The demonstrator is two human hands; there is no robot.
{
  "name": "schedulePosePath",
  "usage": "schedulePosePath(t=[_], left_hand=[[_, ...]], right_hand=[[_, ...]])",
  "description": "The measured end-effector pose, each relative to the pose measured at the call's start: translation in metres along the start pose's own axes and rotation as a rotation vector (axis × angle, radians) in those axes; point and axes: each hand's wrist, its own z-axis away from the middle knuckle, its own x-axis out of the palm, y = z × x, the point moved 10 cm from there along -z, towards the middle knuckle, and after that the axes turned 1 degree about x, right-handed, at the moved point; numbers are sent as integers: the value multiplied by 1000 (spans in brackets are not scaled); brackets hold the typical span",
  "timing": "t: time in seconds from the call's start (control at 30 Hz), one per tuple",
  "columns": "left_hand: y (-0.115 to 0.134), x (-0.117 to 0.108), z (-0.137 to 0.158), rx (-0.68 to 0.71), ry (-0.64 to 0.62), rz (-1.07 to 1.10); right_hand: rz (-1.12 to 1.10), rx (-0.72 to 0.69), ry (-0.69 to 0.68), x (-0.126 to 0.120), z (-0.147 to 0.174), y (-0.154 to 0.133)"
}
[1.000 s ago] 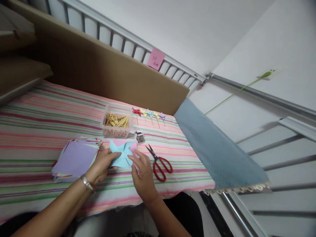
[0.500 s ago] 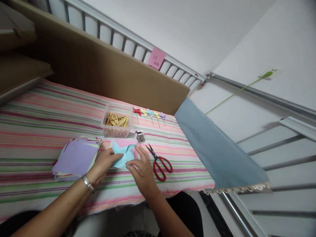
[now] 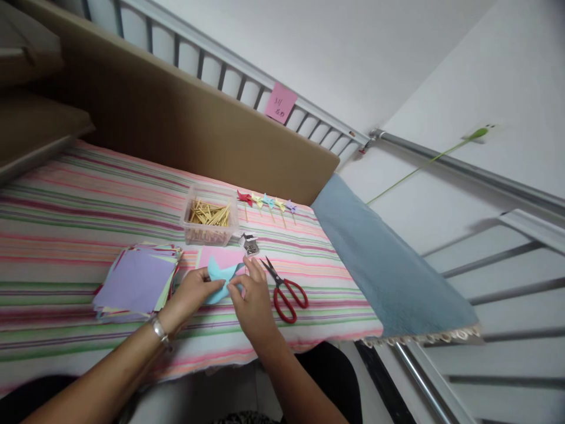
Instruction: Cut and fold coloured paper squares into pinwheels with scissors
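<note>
Nearest the table's front edge, the left hand [image 3: 194, 294], with a bracelet [image 3: 161, 333] on its wrist, was closed on the left side of the blue paper [image 3: 217, 272], thumb on top. The right hand [image 3: 253, 303] had its thumb and forefinger pinched together on the paper's right part, its other fingers raised behind. The paper was held a little in from the front edge, its flaps partly curled inward; the folding looked begun but not complete, and no stick showed on it. Toward the right edge lay the scissors [image 3: 279, 282], blades parted and pointing to the far edge. Left of the hands sat a stack [image 3: 135, 282] of coloured sheets, a purple one on top; these appeared flat and unworked. Just beyond the blue paper, and partly hidden by it, lay a pink sheet [image 3: 227, 256]. Past that stood a small opened box [image 3: 250, 246] with tiny metal pieces, then a clear tub [image 3: 207, 237] full of sticks [image 3: 209, 214]. Near the far right corner, five pinwheels [image 3: 268, 202] made a row, each on its stick, and looked finished. A brown board [image 3: 176, 112] rose behind the far edge.
</note>
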Motion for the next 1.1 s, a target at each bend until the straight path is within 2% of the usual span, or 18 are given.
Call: schedulePosePath(t=[0.53,0.83,0.93,1.03,1.1], left_hand=[[5,11,6,-15,-96,44],[7,8,6,-11,-63,-16],[6,3,2,-4,-49,-69],[5,9,0,6,-135,-134],[6,18,3,30,-230,-197]], right_hand=[[11,42,-12,1,-5,6],[17,65,-27,8,-4,11],[19,58,-11,1,-5,9],[18,5,-1,-14,-9,3],[22,-42,-71,-15,-11,-2]])
